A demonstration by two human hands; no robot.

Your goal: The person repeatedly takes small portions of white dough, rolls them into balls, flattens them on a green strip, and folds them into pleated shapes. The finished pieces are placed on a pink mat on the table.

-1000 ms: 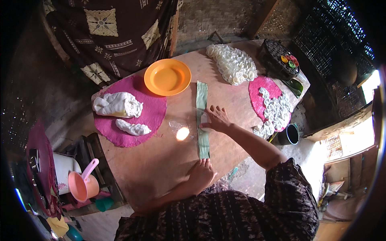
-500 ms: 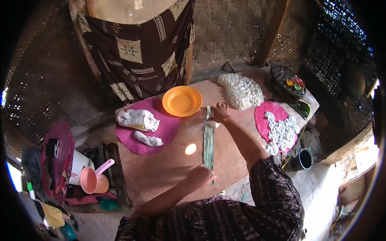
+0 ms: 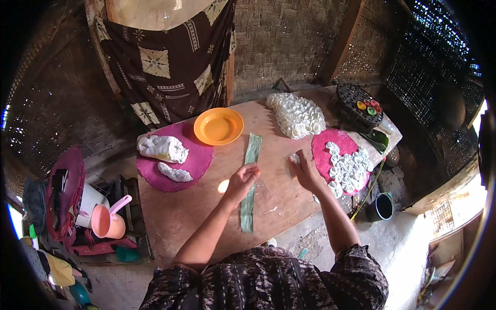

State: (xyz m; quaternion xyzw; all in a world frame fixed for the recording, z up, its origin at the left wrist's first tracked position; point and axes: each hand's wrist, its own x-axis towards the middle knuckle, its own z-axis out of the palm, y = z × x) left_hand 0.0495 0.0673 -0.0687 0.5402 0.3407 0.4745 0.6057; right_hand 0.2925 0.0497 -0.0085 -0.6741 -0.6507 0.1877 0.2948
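Note:
A long pale-green leaf strip [image 3: 247, 214] lies lengthwise on the wooden table. My left hand [image 3: 242, 185] is over its middle, fingers curled and tips together; I cannot make out what is between them, though a small orange spot shows there. To the right, my right hand [image 3: 307, 173] is closed beside a small white piece [image 3: 294, 158] at its thumb and fingertips. Next to that hand, white pleated rosettes [image 3: 349, 170] cover much of a pink round mat [image 3: 321, 147]. On a purple round mat [image 3: 199, 160] at the left rest a thick white dough roll [image 3: 163, 148] and a smaller one [image 3: 174, 172].
An orange plate [image 3: 218, 127] stands at the table's far side. Beyond my right hand is a heap of white curled pieces [image 3: 297, 114], then a black perforated round [image 3: 356, 111] with coloured pieces. A peach dipper [image 3: 107, 222] sits left; a dark bucket [image 3: 380, 207] stands right.
My left hand has risen from the strip's near end toward its middle. My right hand has left its far end and come right and nearer. The view has shifted slightly.

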